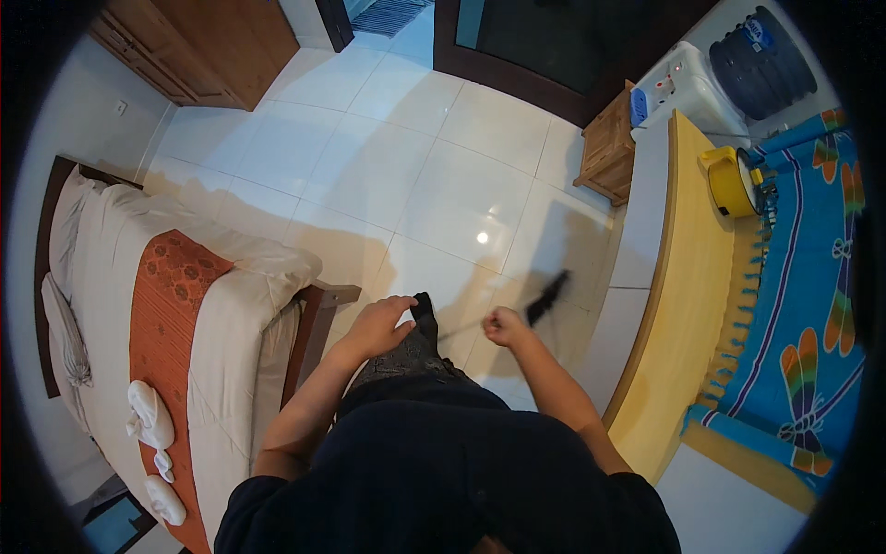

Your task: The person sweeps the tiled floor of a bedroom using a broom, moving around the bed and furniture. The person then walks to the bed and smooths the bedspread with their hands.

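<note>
My left hand [386, 327] hovers by my left leg, thumb and fingers apart and with nothing seen in it. My dark foot [422, 305] shows just beyond its fingertips. Out to the right, my right hand [503, 327] is closed in a fist. A thin grey line meets the fist from the left, but I cannot make out what it is. Just past that fist, low over the tiles or on them, is a narrow black object [548, 297], smeared by motion. Whether the fist is joined to it cannot be seen.
A bed [249, 305] with an orange runner [175, 295] and a wooden post [318, 319] stands at left. Along the right runs a wooden-topped counter [678, 277] with a yellow pot [729, 185] and a blue patterned cloth [784, 295]. A water dispenser [678, 88] and wardrobe [208, 46] stand beyond.
</note>
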A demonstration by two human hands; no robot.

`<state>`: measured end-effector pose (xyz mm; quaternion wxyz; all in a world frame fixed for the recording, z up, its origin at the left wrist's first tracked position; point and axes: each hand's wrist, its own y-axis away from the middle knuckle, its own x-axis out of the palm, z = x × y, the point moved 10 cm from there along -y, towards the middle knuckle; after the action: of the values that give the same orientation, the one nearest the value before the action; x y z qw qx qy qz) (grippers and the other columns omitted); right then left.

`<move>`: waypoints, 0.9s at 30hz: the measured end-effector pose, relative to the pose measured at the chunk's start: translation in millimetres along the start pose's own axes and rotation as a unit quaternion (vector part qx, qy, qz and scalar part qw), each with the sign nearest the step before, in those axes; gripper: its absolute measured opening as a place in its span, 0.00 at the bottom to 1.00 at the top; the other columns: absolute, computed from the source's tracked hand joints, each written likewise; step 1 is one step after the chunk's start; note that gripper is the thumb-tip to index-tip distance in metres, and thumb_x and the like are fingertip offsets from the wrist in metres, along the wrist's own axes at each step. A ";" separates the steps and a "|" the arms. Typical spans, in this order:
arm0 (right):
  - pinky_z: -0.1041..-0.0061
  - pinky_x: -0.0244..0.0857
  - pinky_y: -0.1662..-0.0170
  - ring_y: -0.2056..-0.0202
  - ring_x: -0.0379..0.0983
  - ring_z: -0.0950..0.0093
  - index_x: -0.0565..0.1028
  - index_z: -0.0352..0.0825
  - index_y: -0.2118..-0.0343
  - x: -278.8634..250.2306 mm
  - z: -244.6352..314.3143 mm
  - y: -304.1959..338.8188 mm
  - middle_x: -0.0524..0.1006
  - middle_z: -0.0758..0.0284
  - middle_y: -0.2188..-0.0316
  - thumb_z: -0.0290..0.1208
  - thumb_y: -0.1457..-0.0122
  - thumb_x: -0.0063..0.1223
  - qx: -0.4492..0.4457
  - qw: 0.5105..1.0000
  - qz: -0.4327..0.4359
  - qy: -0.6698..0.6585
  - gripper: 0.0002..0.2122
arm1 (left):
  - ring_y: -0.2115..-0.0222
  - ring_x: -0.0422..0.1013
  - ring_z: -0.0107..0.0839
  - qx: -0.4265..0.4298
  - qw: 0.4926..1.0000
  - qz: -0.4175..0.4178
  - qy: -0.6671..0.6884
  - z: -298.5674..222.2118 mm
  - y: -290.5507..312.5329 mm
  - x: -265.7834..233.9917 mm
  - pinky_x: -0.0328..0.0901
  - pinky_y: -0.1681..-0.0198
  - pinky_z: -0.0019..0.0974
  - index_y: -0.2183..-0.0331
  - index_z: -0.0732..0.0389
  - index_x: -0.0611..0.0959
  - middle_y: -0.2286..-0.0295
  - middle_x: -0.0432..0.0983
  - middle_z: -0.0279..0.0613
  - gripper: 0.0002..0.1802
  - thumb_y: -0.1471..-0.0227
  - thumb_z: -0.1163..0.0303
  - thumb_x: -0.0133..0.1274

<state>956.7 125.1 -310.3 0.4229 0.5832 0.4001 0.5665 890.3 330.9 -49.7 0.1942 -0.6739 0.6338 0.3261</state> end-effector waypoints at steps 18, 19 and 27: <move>0.86 0.39 0.92 0.94 0.46 0.85 0.59 0.38 0.83 -52.4 106.3 146.5 0.53 0.78 0.94 0.26 0.53 0.38 -0.100 0.995 0.002 -0.018 0.06 | 0.64 0.65 0.43 -0.063 0.998 0.007 0.014 63.4 -60.8 -50.5 0.59 0.60 0.39 0.62 0.63 0.68 0.64 0.67 0.50 0.18 0.57 0.66 0.46; 0.87 0.39 0.92 0.93 0.46 0.85 0.59 0.39 0.84 -63.2 111.0 150.4 0.53 0.78 0.94 0.26 0.53 0.38 -0.107 0.993 -0.033 -0.035 0.06 | 0.64 0.65 0.43 -0.068 0.998 0.005 0.016 66.3 -61.8 -52.1 0.59 0.60 0.39 0.62 0.63 0.69 0.64 0.67 0.50 0.18 0.57 0.67 0.46; 0.85 0.41 0.90 0.91 0.51 0.82 0.56 0.38 0.86 -83.3 224.3 26.2 0.55 0.73 0.91 0.20 0.58 0.34 -0.090 0.987 -0.134 0.021 0.06 | 0.67 0.65 0.47 -0.096 0.995 -0.039 0.010 74.8 -69.0 -69.1 0.60 0.64 0.42 0.63 0.61 0.69 0.68 0.69 0.50 0.17 0.58 0.68 0.47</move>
<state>1177.4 29.0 -312.4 0.5378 0.4716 0.4306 0.5504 944.6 440.0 -66.0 0.1353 -0.7169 0.5746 0.3708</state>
